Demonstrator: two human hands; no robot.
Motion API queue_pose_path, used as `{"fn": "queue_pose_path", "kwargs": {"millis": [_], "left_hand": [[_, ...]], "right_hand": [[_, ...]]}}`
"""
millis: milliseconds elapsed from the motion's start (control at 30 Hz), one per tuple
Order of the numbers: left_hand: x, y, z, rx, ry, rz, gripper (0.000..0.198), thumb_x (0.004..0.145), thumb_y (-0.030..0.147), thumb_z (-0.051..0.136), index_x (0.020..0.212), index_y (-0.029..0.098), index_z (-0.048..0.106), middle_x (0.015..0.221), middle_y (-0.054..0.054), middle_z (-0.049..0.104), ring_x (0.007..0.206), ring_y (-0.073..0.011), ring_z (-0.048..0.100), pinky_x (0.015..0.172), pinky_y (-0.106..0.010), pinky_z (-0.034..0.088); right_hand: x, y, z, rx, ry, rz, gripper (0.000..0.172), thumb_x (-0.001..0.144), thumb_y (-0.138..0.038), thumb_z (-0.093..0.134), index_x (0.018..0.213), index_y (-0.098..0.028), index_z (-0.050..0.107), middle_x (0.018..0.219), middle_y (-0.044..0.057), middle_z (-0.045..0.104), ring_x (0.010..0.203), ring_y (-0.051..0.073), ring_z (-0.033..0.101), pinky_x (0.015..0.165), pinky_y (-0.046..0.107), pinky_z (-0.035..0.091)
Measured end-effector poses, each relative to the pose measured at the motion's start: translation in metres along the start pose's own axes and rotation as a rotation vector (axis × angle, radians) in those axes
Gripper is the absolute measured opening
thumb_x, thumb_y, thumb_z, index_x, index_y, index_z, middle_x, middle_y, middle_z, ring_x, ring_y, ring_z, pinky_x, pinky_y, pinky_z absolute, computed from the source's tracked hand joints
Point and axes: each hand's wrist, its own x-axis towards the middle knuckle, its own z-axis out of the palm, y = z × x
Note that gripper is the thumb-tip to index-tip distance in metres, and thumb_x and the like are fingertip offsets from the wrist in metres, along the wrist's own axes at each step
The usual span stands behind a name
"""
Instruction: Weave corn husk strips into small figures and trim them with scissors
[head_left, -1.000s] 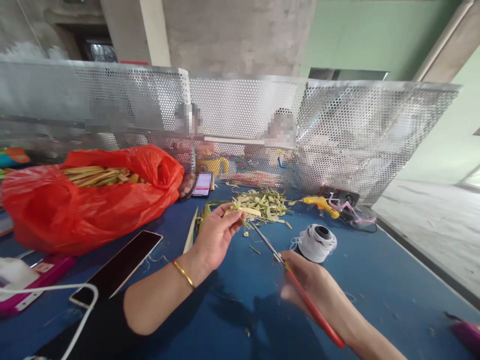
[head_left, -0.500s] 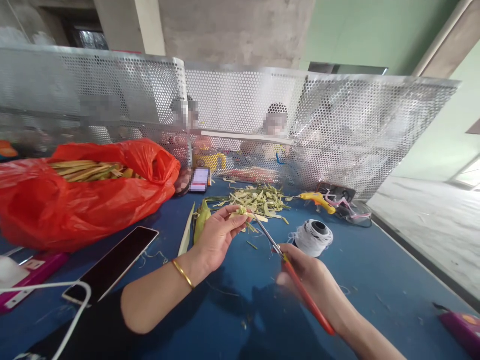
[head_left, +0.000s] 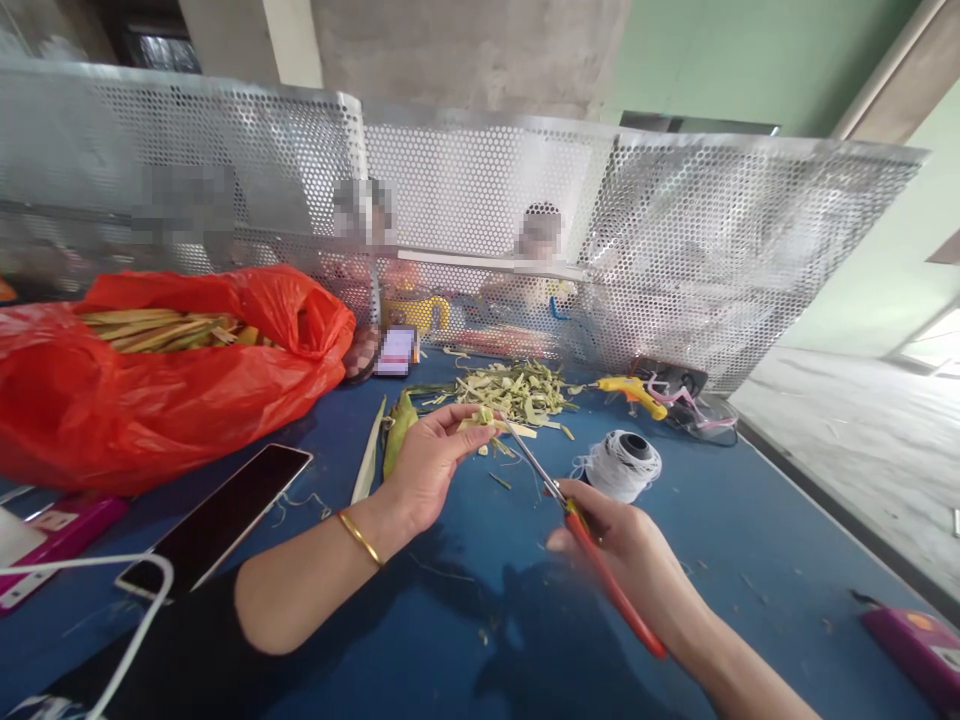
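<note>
Between its thumb and fingers, my left hand pinches a small pale-green piece of folded husk. My right hand grips red-handled scissors, whose blades point up and left and reach the husk piece. Whether the blade tips are apart is too small to tell. Behind my hands lies a heap of cut green husk scraps. A green husk leaf rests just left of my left hand, beside a paler strip. White thread on a spool stands beyond my right hand.
At left are a red plastic bag of dry strips, a black phone and a purple power strip. A yellow glue gun and glasses lie at back right. A perforated metal screen borders the table; people sit behind it.
The whole view has shifted slightly, with table things appearing a little higher and further left. My hands keep nearly the same pose, with the scissors' tips still at the husk piece.
</note>
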Motion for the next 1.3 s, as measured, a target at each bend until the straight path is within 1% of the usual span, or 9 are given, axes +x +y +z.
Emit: {"fn": "queue_pose_path", "kwargs": {"millis": [367,533,633,767,867,1000,1167,1233,1300], "left_hand": [[-0.001,0.0,0.0,0.037,-0.003,0.01,0.029,0.05,0.014,0.084,0.074,0.015,0.067,0.08,-0.003,0.073,0.08,-0.0144,0.067,0.087,-0.031,0.049],[0.0,0.001,-0.001,0.039,0.014,0.025,0.03,0.051,0.017,0.085,0.075,0.016,0.068,0.083,-0.004,0.073,0.081,-0.0144,0.066,0.084,-0.03,0.049],[0.001,0.003,-0.001,0.061,0.06,0.06,0.031,0.05,0.018,0.086,0.077,0.016,0.07,0.077,-0.002,0.072,0.073,-0.0128,0.065,0.077,-0.028,0.049],[-0.001,0.005,0.0,0.091,0.057,0.076,0.033,0.051,0.02,0.086,0.079,0.016,0.07,0.071,-0.001,0.07,0.069,-0.0131,0.064,0.07,-0.027,0.049],[-0.005,0.007,0.003,0.079,0.048,0.043,0.031,0.052,0.021,0.086,0.076,0.015,0.067,0.067,0.0,0.068,0.062,-0.0115,0.063,0.067,-0.026,0.049],[-0.009,0.009,0.005,0.037,0.014,-0.011,0.03,0.052,0.019,0.085,0.074,0.015,0.065,0.068,0.001,0.067,0.063,-0.0112,0.062,0.068,-0.027,0.049],[-0.016,0.011,0.007,0.041,-0.033,-0.004,0.029,0.054,0.018,0.083,0.076,0.016,0.065,0.07,0.0,0.068,0.065,-0.0123,0.063,0.069,-0.028,0.048],[-0.019,0.011,0.008,0.053,-0.037,0.002,0.029,0.053,0.018,0.083,0.076,0.016,0.065,0.07,0.001,0.068,0.066,-0.0124,0.063,0.068,-0.027,0.048],[-0.021,0.01,0.009,0.062,-0.039,0.009,0.03,0.051,0.018,0.083,0.075,0.016,0.065,0.07,0.001,0.068,0.067,-0.0123,0.063,0.067,-0.025,0.047]], "right_hand": [[-0.001,0.002,0.001,0.025,0.044,-0.007,0.039,0.077,-0.057,0.062,0.09,-0.021,0.067,0.059,-0.004,0.048,0.053,0.011,0.035,0.047,0.021,0.031],[0.002,0.004,0.001,-0.141,0.175,-0.015,0.039,0.079,-0.06,0.057,0.088,-0.022,0.064,0.055,-0.004,0.051,0.05,0.012,0.038,0.046,0.022,0.034],[0.005,0.006,0.004,-0.322,0.226,0.023,0.037,0.081,-0.056,0.055,0.097,-0.025,0.064,0.056,-0.003,0.057,0.048,0.014,0.047,0.047,0.023,0.035],[0.007,0.01,0.016,-0.596,0.14,0.006,0.031,0.081,-0.041,0.058,0.106,-0.023,0.062,0.071,0.003,0.07,0.064,0.022,0.065,0.052,0.026,0.038],[0.007,0.011,0.028,-0.764,0.033,-0.109,0.02,0.082,-0.028,0.055,0.099,-0.021,0.063,0.083,0.007,0.072,0.074,0.023,0.068,0.059,0.027,0.041],[0.004,0.006,0.035,-0.844,-0.046,-0.209,0.021,0.086,-0.022,0.047,0.099,-0.019,0.064,0.09,0.009,0.071,0.077,0.023,0.067,0.065,0.029,0.043],[0.002,0.0,0.026,-0.798,-0.083,-0.252,0.016,0.081,-0.019,0.056,0.093,-0.018,0.066,0.087,0.01,0.067,0.08,0.023,0.064,0.07,0.031,0.044],[0.005,-0.004,0.021,-0.59,-0.009,-0.249,0.016,0.084,-0.025,0.056,0.092,-0.018,0.067,0.089,0.01,0.067,0.081,0.022,0.063,0.071,0.032,0.045],[0.011,-0.012,0.017,-0.198,0.109,-0.208,0.022,0.086,-0.034,0.054,0.097,-0.019,0.067,0.09,0.009,0.068,0.079,0.02,0.063,0.07,0.031,0.047]]}}
